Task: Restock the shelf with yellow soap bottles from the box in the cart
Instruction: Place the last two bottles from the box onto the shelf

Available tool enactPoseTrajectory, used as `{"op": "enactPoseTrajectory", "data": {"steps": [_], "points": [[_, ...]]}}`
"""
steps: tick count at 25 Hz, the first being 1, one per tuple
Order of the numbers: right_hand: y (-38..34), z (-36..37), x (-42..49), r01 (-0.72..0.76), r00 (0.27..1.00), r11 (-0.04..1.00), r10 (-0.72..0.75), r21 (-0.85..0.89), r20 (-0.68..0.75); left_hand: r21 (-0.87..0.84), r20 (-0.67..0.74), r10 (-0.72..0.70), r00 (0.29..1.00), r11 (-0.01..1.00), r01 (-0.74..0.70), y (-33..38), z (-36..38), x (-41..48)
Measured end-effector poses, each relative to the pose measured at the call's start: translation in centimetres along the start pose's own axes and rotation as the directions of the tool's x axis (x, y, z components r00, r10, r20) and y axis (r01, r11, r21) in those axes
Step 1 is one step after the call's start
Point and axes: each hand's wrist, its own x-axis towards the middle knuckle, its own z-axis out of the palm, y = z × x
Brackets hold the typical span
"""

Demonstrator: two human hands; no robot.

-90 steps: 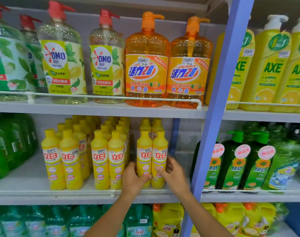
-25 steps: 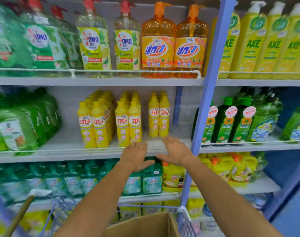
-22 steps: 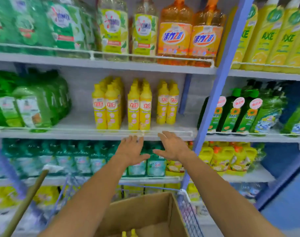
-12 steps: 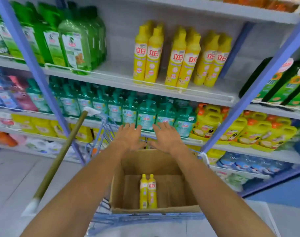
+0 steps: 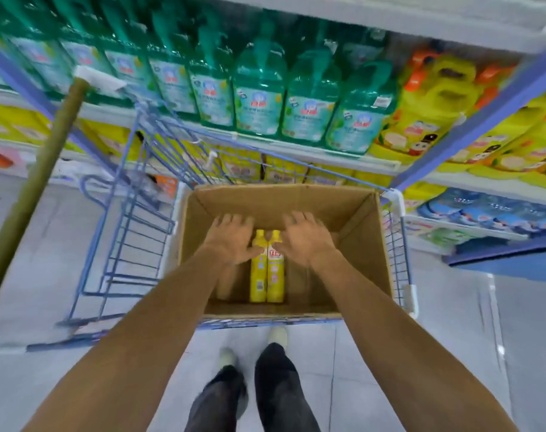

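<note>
Two yellow soap bottles (image 5: pixel 267 272) lie side by side on the bottom of an open cardboard box (image 5: pixel 363 241), caps pointing away from me. The box stands in a blue wire cart (image 5: pixel 131 232). My left hand (image 5: pixel 232 236) reaches down into the box on the left of the bottles, fingers spread, thumb near the left bottle's neck. My right hand (image 5: pixel 304 235) mirrors it on the right, also open. Whether either hand touches a bottle I cannot tell. The shelf row of yellow bottles is out of view.
Behind the cart, a shelf holds green pump bottles (image 5: pixel 259 92) and yellow jugs (image 5: pixel 430 110). A wooden pole (image 5: pixel 44 163) leans at the left. A blue shelf upright (image 5: pixel 471 126) runs diagonally at right. My feet (image 5: pixel 253 347) stand on grey floor tiles.
My view has tipped down from the shelf to the cart. Both hands have dropped from the shelf edge into the box, closing in on the two bottles.
</note>
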Motion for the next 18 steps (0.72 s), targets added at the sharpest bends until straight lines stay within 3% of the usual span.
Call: {"op": "enactPoseTrajectory", "data": {"steps": [7, 13, 18], "points": [[3.5, 12.6, 7.2, -0.118, 0.975, 0.986, 0.092, 0.115, 0.204, -0.171, 0.178, -0.015, 0.984, 0.984, 0.046, -1.6, 12.4, 10.4], [3.7, 20.7, 13.7, -0.100, 0.975, 0.990, 0.077, 0.103, 0.207, -0.321, 0.165, -0.039, 0.986, 0.943, 0.091, -2.1, 20.1, 17.7], [3.4, 23.8, 16.2, -0.187, 0.969, 0.950, 0.136, 0.251, 0.207, -0.559, 0.086, -0.166, 0.982, 0.808, 0.185, -0.2, 24.3, 20.2]]}}
